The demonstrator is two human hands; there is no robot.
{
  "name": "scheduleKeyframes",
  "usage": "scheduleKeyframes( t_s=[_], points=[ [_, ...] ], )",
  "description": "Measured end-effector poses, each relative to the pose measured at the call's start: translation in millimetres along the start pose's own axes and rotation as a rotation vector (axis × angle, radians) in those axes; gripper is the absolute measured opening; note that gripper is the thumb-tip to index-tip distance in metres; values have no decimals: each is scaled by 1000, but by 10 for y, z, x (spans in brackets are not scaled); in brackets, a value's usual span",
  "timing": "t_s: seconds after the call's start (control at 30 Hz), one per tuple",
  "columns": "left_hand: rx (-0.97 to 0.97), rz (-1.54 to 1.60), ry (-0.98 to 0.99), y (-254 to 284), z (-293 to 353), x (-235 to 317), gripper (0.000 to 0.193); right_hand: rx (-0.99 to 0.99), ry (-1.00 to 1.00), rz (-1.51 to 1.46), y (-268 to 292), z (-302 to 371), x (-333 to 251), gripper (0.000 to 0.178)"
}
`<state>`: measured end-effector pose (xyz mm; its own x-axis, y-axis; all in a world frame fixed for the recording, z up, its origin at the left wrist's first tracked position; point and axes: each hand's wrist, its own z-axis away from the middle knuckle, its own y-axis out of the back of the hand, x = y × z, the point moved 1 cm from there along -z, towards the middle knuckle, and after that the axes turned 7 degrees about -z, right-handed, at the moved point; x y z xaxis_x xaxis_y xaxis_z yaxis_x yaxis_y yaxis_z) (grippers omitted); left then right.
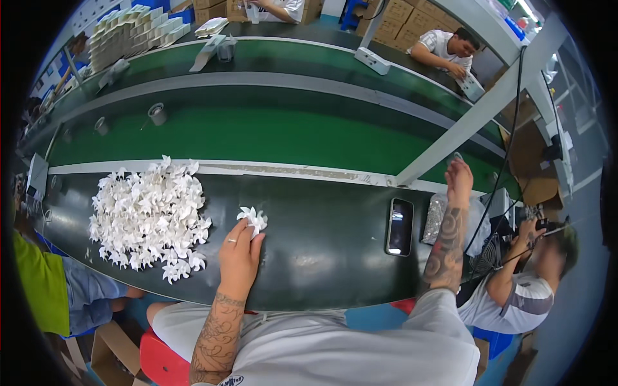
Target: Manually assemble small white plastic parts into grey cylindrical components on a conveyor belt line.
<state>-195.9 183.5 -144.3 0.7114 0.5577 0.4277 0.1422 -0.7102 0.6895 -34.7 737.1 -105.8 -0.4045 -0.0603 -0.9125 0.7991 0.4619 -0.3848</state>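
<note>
On the dark worktop, my left hand (pixel 238 257) has its fingers closed at a small cluster of white petal-bladed pieces (pixel 253 220). How many pieces are in the cluster I cannot tell. To the left of that hand lies a large heap of the same white petal-bladed pieces (pixel 149 215). My right hand (pixel 459 182) is raised at the right, near the belt's near edge, with its fingers bent together. Something small and greyish shows at its fingertips, too small to name. A dark-screened phone (pixel 400 226) lies on the worktop left of my right forearm.
Beyond the worktop runs a green conveyor belt (pixel 257 125) carrying grey cup-shaped parts (pixel 157 114). A slanted white post (pixel 450 145) rises by my right hand. A clear bag of small parts (pixel 435 219) lies beside my right forearm. Other people sit across the belt and at both sides.
</note>
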Motion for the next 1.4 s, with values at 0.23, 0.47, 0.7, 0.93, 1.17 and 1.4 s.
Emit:
scheduleKeyframes(
  t_s=[0.23,0.47,0.7,0.93,1.17,1.4],
  points=[
    [-45,548,413,101,9,-58,23,-47,539,1693,1118,-1198,616,70],
    [-16,783,525,152,48,-109,25,-338,458,2293,1251,-1643,575,30],
    [-111,937,561,90,54,-100,27,372,228,18,-19,368,-132,34],
    [-116,805,218,188,-8,41,21,-588,344,519,-1502,2433,415,49],
    [-71,884,177,160,80,-18,16,-739,-278,134,-2523,3218,921,53],
    [-291,866,230,213,59,52,16,-775,-510,78,-2447,3116,876,56]
  ],
)
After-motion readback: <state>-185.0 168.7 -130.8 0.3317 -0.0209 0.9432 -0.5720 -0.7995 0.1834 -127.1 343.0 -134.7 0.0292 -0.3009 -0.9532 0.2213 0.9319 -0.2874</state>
